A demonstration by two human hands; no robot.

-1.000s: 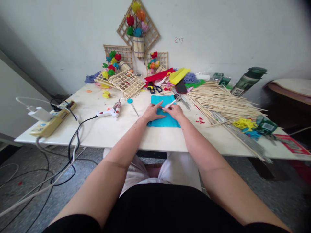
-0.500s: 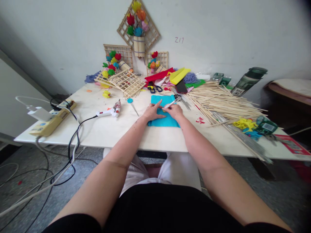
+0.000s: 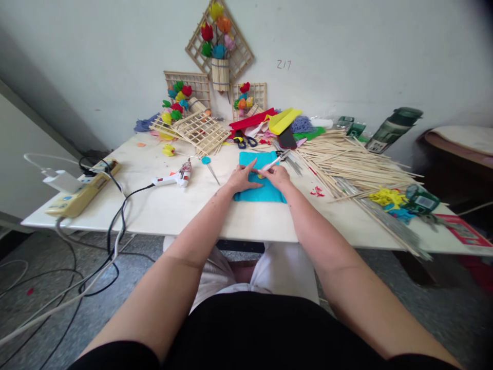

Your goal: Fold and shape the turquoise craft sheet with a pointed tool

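A sheet of blue crepe paper [image 3: 262, 194] lies flat on the table in front of me. My left hand [image 3: 242, 179] rests on its left half, fingers spread and pressing it down, thumb apart. My right hand [image 3: 278, 177] is closed around a white pen [image 3: 271, 164], whose lower end is close to my left fingertips. Something small and yellowish shows between the two hands on the paper; its kind is hard to make out. Black-handled scissors [image 3: 282, 154] lie just behind the pen, at the paper's upper right corner.
Left of the paper lie a blue paper piece on a stem [image 3: 206, 160] and a white glue gun [image 3: 177, 178]. A power strip [image 3: 73, 203] with cables sits at the left edge. Wooden sticks [image 3: 350, 159] spread over the right side. Lattices with paper flowers [image 3: 202, 132] stand behind.
Both hands stay nearly where they were on the blue paper. The pen in my right hand has shifted only slightly.
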